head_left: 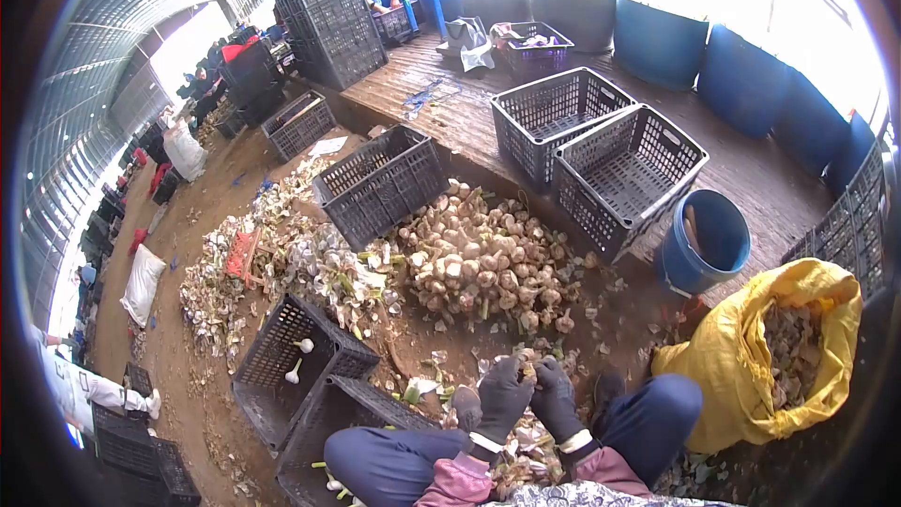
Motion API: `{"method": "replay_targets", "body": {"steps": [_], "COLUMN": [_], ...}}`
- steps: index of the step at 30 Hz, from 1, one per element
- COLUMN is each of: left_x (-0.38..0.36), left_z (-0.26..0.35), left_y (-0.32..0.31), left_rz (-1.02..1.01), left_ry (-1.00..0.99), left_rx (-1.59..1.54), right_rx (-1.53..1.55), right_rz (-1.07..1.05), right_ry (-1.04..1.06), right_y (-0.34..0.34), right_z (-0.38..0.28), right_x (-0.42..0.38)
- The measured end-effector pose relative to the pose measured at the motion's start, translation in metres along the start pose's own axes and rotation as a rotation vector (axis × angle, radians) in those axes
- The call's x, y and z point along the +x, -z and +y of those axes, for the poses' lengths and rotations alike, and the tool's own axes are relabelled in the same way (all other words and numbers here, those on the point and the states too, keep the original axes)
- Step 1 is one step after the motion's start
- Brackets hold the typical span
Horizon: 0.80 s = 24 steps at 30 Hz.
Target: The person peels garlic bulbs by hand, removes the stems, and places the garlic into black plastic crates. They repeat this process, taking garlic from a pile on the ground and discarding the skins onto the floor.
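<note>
My left hand point(505, 396) and my right hand point(557, 398), both in dark gloves, meet in front of my knees. Their fingers are closed around a garlic bulb point(528, 372), mostly hidden by the gloves. Just beyond them lies a heap of untrimmed garlic bulbs point(483, 253) on the dirt floor. Peeled skins and stem scraps point(524, 455) lie between my legs. On my left, a tilted black crate point(272, 385) holds white trimmed garlic point(305, 345). A second black crate point(314, 432) beside my left leg has a few white bulbs with green stems.
At right stand a yellow sack point(723, 385) of skins and a blue bucket point(671, 258). Black crates point(563, 122) rest on a wooden platform point(441, 61); another crate point(380, 188) leans by the heap. Skins point(319, 268) litter the ground left. Other people work farther back.
</note>
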<state>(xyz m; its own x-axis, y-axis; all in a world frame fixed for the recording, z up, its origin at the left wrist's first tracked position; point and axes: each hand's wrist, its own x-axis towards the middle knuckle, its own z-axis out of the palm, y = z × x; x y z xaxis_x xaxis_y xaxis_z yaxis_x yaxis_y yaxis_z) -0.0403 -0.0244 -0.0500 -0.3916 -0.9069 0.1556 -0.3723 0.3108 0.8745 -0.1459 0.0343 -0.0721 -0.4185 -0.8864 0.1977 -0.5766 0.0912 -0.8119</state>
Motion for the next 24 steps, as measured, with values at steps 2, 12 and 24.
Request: {"method": "replay_targets", "body": {"steps": [2,12,24], "left_x": [-0.014,-0.032,-0.034], "left_z": [0.01,0.028,0.028], "left_y": [0.013,0.046,0.028], "left_rz": [-0.007,-0.077,-0.033], "left_ry": [-0.006,0.127,-0.031], "left_rx": [0.032,-0.148,-0.243], "right_rx": [0.185,0.967,1.262], "right_rz": [-0.007,-0.112,-0.105], "right_ry": [0.044,-0.403,-0.459], "right_y": [0.001,0.018,0.013], "right_z": [-0.005,-0.02,-0.006], "right_x": [-0.004,-0.009,-0.012]}}
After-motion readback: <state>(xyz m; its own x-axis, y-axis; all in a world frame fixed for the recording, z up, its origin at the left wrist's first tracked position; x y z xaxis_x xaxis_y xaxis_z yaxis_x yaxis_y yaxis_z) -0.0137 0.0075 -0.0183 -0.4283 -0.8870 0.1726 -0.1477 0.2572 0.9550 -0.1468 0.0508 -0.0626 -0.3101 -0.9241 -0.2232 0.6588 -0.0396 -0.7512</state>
